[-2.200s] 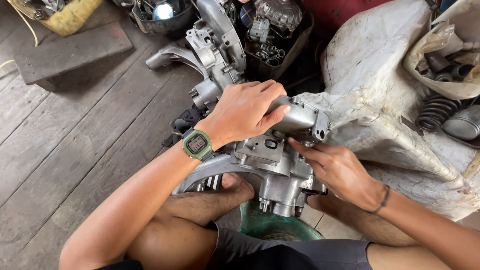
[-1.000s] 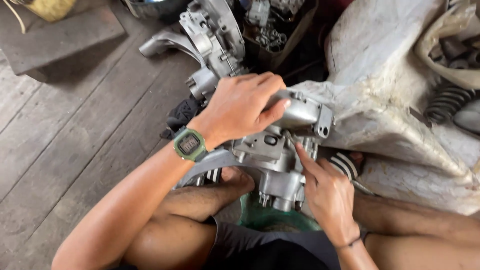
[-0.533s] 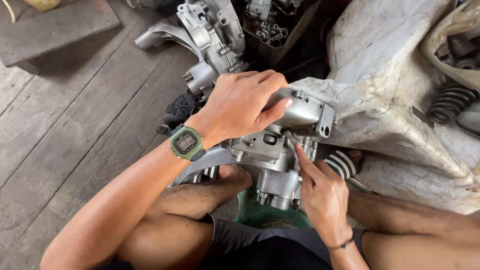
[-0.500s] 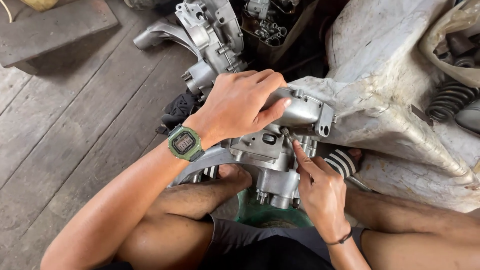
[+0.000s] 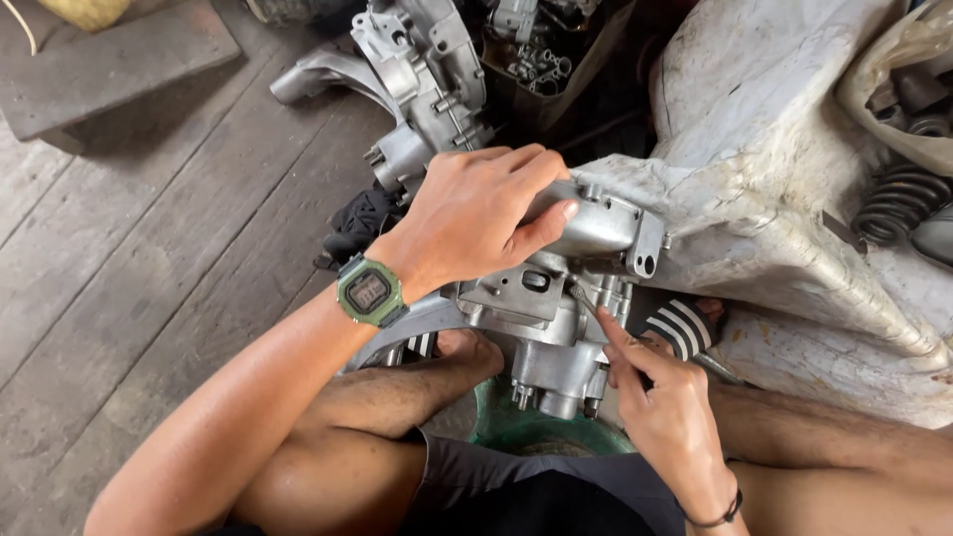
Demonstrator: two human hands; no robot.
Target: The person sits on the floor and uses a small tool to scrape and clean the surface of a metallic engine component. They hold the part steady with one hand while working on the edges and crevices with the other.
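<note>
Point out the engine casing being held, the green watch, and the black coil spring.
engine casing (image 5: pixel 541 318): head view, flat grey face below the left hand.
green watch (image 5: pixel 369 291): head view, its dial, on the left wrist.
black coil spring (image 5: pixel 898 201): head view, middle coils, at right edge.

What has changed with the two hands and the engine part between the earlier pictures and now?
The right hand moved from the right side of the engine case down to its lower right and now pokes a thin tool into it. The left hand stayed clamped on the case's top; the case did not move.
</note>
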